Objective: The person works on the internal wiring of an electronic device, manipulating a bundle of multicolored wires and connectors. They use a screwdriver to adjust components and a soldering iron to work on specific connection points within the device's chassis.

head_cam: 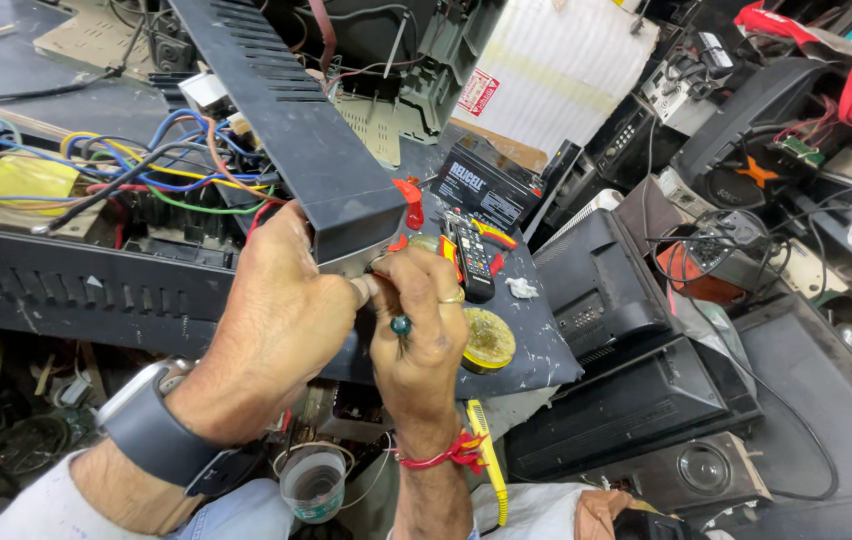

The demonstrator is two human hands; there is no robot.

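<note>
Head view — left hand (276, 320) gripping cover (286, 120) (closed)

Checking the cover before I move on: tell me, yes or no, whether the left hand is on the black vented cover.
Yes, the left hand presses against the near end of the black vented cover.

We see a black slotted casing (286, 110), blue, yellow, red and green wires (161, 165), a yellow-green round tin (487, 340), and a red wrist thread (446, 452).
</note>
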